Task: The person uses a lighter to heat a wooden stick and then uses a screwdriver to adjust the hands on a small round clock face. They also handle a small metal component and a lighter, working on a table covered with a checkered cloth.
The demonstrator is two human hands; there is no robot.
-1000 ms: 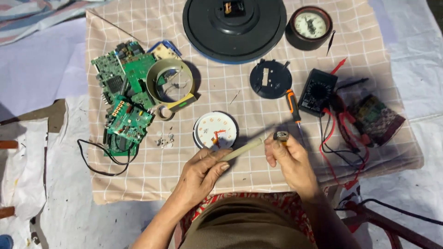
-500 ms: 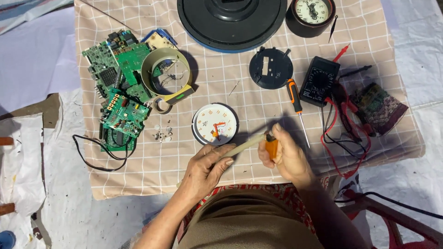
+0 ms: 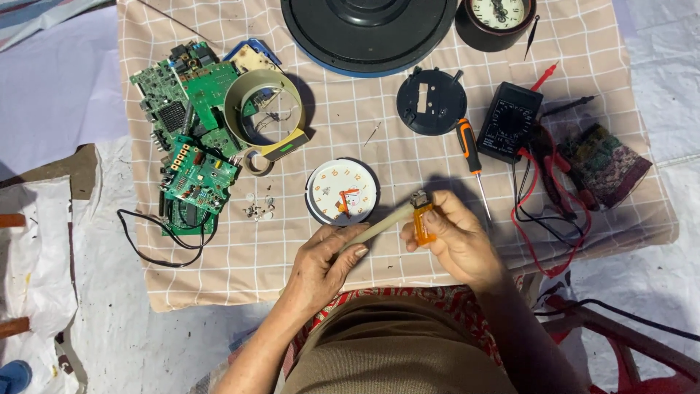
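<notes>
Just below the white clock face (image 3: 341,192) on the checked cloth (image 3: 219,263), the left hand (image 3: 324,264) is closed around a pale stick (image 3: 379,226), while the right hand (image 3: 456,241) grips an orange lighter (image 3: 422,222) with its metal head at the stick's tip. The step in hand looks like heating that tip; it calls for holding tip and lighter head steadily together, clear of the clock face.
</notes>
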